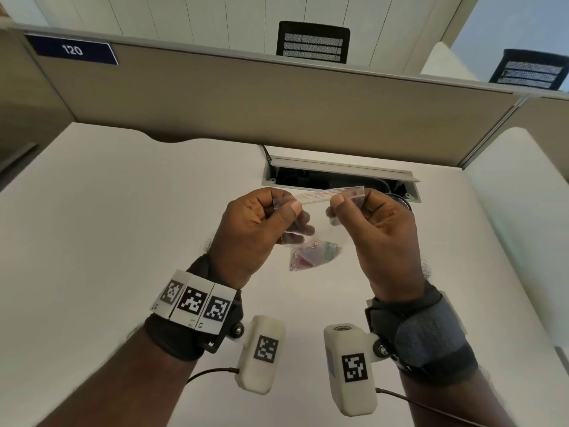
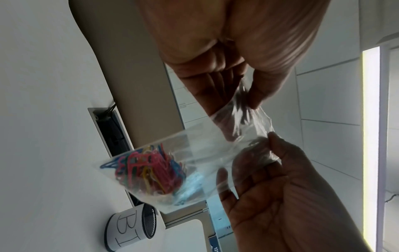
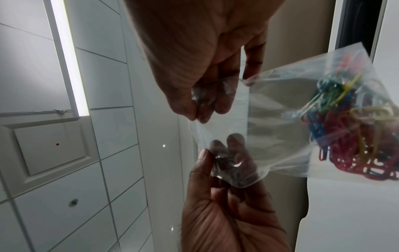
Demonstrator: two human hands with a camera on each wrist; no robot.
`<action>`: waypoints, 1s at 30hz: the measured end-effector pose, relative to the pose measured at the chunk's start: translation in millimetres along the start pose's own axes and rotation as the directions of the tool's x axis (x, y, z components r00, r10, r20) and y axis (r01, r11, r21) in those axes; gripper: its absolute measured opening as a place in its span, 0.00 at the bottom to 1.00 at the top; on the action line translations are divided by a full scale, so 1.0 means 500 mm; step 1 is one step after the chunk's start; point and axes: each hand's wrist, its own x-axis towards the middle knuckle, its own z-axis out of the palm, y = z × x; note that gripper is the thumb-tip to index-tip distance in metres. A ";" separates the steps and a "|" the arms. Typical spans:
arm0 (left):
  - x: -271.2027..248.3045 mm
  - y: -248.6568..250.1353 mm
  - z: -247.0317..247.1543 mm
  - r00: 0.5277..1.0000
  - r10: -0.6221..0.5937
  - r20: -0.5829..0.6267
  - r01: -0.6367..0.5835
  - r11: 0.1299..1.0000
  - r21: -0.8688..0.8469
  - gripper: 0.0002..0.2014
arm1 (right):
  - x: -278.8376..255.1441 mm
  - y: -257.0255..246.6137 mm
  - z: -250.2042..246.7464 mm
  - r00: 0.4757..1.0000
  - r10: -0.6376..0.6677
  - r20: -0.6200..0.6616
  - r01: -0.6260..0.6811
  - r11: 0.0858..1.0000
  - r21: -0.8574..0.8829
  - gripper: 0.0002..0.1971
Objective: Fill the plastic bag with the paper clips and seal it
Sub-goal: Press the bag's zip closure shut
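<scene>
While the left hand [image 1: 252,232] and right hand [image 1: 378,235] each pinch one end of the plastic bag [image 1: 320,229] aloft over the desk [image 1: 107,211], paper clips [image 1: 311,252] slumped inside, uneven pressing could leave its zip strip [image 1: 329,194] partly unsealed.

Head view: bright, even overhead light, soft shadows on the white surface [image 1: 123,211], strong wide-angle bowing at the edges. Wrist views: dimmer and backlit by a ceiling light strip [image 3: 66,68], which blows out to glare, so the palms read dark. Glare spots on the plastic bag [image 3: 280,110]. Slight motion blur on the paper clips [image 2: 149,168]; the near skin is out of focus.
</scene>
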 end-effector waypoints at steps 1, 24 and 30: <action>0.000 0.002 0.000 1.000 0.004 0.003 -0.004 1.000 -0.004 0.06 | 0.000 -0.001 -0.001 1.000 0.006 0.007 -0.007 1.000 0.011 0.05; 0.014 0.009 0.002 0.999 0.006 0.048 -0.006 1.000 -0.013 0.08 | 0.006 -0.002 -0.023 0.995 0.078 -0.066 -0.066 0.982 0.174 0.05; 0.016 -0.008 0.011 1.000 0.004 0.021 -0.005 0.998 0.056 0.04 | 0.005 0.003 -0.025 0.995 0.084 -0.051 -0.074 0.983 0.167 0.05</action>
